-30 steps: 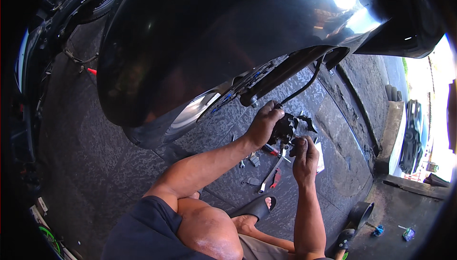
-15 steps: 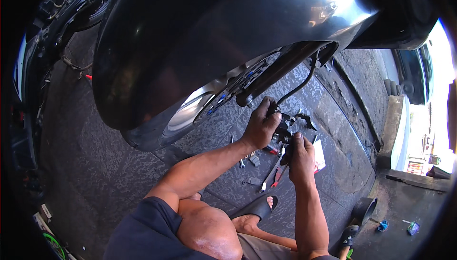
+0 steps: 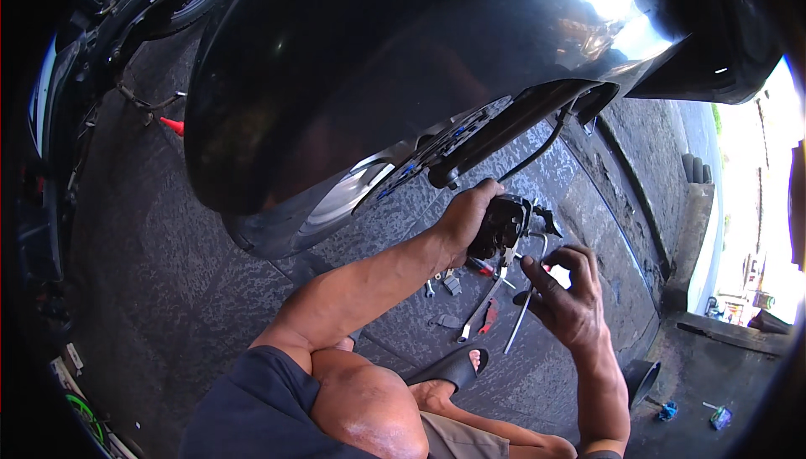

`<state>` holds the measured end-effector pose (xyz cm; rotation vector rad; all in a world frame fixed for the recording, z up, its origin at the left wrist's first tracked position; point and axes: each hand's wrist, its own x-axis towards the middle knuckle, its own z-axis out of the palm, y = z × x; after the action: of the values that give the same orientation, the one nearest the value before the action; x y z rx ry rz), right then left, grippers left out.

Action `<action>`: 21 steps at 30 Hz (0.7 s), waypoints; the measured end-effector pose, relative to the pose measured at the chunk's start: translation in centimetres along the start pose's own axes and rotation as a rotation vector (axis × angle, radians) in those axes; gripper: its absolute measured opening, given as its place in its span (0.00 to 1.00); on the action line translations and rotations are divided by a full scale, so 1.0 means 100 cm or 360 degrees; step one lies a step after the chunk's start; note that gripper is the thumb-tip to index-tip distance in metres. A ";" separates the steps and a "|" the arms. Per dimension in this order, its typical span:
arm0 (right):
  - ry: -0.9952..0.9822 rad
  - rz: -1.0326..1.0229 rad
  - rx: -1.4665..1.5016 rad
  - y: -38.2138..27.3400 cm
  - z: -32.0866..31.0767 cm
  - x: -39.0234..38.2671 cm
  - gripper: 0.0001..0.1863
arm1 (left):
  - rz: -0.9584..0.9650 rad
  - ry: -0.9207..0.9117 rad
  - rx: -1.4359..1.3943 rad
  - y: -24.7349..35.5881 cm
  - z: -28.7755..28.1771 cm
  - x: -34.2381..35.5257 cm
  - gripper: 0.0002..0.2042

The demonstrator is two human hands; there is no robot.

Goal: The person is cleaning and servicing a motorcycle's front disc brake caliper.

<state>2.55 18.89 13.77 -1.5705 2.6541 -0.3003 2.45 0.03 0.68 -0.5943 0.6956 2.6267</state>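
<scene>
My left hand (image 3: pixel 470 222) is closed around a dark brake caliper (image 3: pixel 497 228), which hangs from a black hose (image 3: pixel 537 155) below the fork leg. Its fingertips are partly hidden behind the caliper. To the right of the caliper, my right hand (image 3: pixel 573 295) is curled, its thumb and fingers around a thin, bent metal rod that looks like a hex key (image 3: pixel 516 325). The rod's bent upper end lies close beside the caliper; whether it sits in a bolt I cannot tell. The wheel with its brake disc (image 3: pixel 445 144) stands just beyond my left hand.
A large glossy black fender (image 3: pixel 353 64) hangs over the work. On the dark floor lie a long wrench (image 3: pixel 478 312), a red-handled tool (image 3: pixel 489 314) and a grey brake pad (image 3: pixel 452 283). Another motorcycle (image 3: pixel 126 14) stands at the far left, and a black container (image 3: pixel 641 382) at the right.
My right hand has moved right, away from the caliper, and the long bent rod now shows. My left hand has turned the caliper, so more of its dark body shows.
</scene>
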 end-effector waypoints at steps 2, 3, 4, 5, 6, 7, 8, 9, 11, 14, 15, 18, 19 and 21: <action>0.0032 -0.0206 0.0065 0.011 -0.002 0.011 0.30 | -0.0024 -0.0002 0.0009 -0.003 0.000 -0.003 0.16; 0.0063 -0.0405 0.0129 0.015 -0.003 0.016 0.27 | -0.0032 -0.0031 -0.0027 -0.002 0.003 -0.007 0.16; 0.0108 -0.0448 0.0099 0.015 -0.003 0.020 0.24 | -0.0042 -0.0059 -0.0063 -0.002 0.004 -0.010 0.16; 0.0112 -0.0451 0.0104 0.016 -0.001 0.022 0.24 | -0.0040 -0.0053 -0.0060 -0.004 0.003 -0.011 0.16; 0.0170 -0.0504 0.0084 0.018 0.001 0.022 0.22 | 0.0066 -0.0051 -0.0040 -0.007 0.003 -0.010 0.14; 0.0226 -0.0556 0.0063 0.019 0.003 0.021 0.22 | 0.0170 -0.0048 -0.0021 -0.010 0.004 -0.009 0.13; 0.0301 -0.0572 0.0037 0.019 0.005 0.020 0.19 | 0.0170 -0.0062 -0.0024 -0.015 0.006 -0.008 0.13; 0.0306 -0.0575 0.0048 0.017 0.007 0.019 0.19 | 0.0240 -0.0045 -0.0002 -0.020 0.006 -0.009 0.11; 0.0377 -0.0465 0.0113 0.013 0.012 0.017 0.17 | 0.0309 -0.0017 0.0024 -0.024 0.004 -0.011 0.10; 0.0431 -0.0354 0.0108 0.010 0.015 0.016 0.14 | 0.0489 -0.0033 0.0155 -0.025 0.008 -0.013 0.07; 0.0448 -0.0288 0.0146 0.009 0.016 0.015 0.14 | 0.0486 -0.0032 0.0155 -0.027 0.006 -0.013 0.07; 0.0509 -0.0124 0.0266 0.008 0.017 0.013 0.10 | 0.0587 -0.0094 0.0306 -0.029 0.006 -0.013 0.06; 0.0504 -0.0120 0.0260 0.008 0.017 0.012 0.10 | 0.0590 -0.0105 0.0313 -0.028 0.008 -0.014 0.06; 0.0517 0.0015 0.0330 0.007 0.018 0.010 0.09 | 0.0592 -0.0111 0.0319 -0.030 0.009 -0.013 0.06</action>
<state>1.70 18.12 11.90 -1.5588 2.7409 -0.8682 4.56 2.64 0.87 -0.3386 1.1240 2.8427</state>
